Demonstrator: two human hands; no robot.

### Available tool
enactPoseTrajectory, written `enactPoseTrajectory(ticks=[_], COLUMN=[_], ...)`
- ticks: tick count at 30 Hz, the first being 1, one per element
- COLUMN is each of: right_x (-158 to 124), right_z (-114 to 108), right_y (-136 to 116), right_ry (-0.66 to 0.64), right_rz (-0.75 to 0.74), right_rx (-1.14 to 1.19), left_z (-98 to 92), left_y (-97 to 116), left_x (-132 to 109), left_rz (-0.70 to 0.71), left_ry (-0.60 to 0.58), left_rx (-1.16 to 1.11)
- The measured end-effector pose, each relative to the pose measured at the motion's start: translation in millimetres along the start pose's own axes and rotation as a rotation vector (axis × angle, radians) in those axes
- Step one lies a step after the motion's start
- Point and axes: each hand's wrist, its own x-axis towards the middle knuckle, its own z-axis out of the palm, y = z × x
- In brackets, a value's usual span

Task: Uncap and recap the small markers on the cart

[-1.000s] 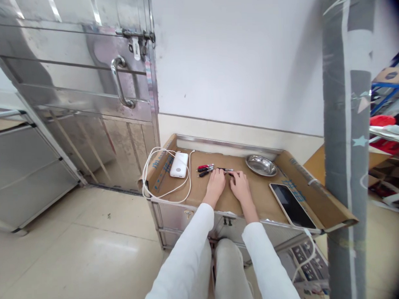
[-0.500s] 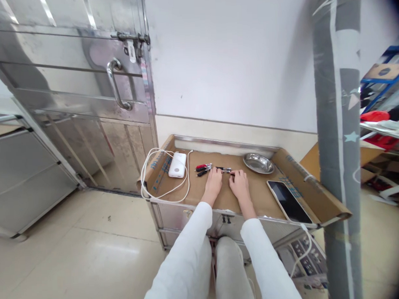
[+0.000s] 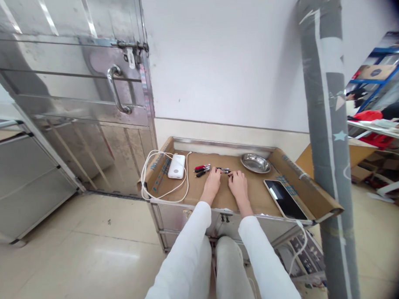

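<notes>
Both my hands rest on the cardboard-covered table top (image 3: 201, 194), knuckles up and fingers curled. My left hand (image 3: 212, 183) and my right hand (image 3: 238, 183) meet at a small dark pen (image 3: 224, 170), each with its fingertips closed on one end of it. Just left of my left hand lie a few more pens (image 3: 202, 168), red and black, close together. The fingertips themselves are small in the view and partly hidden by the backs of my hands.
A white power bank (image 3: 176, 166) with a looped white cable (image 3: 148, 186) lies at the left. A steel dish (image 3: 255, 163) stands at the back right, a dark-screened tablet (image 3: 283, 199) at the right front. A grey rolled mat (image 3: 326, 119) stands upright at the right; a steel door (image 3: 86, 92) is left.
The view has drifted a little to the right and upward. My hands stay at the same pen with almost no visible movement.
</notes>
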Motion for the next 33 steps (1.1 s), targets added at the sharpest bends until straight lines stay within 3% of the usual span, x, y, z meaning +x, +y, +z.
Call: enactPoseTrajectory(ticks=[9,19,26,33], right_x=[-9,-4,-1,1], right_z=[2,4,8,9], right_y=[2,3,5,7], right_ry=[0.186,0.057,0.017,0.014], right_rz=[0.067,-0.072,-0.148,-0.195], right_rx=[0.016,-0.002,0.075,0.171], left_z=[-9.1,-13.9,-14.0,-14.9], left_y=[7,10,8,9], left_x=[-7,-8,-8,-8], left_rz=[-0.024,-0.079,0.026,0.025], left_ry=[0.008,0.012,0.012,0.001], left_rx=[0.008,0.034,0.019,0.012])
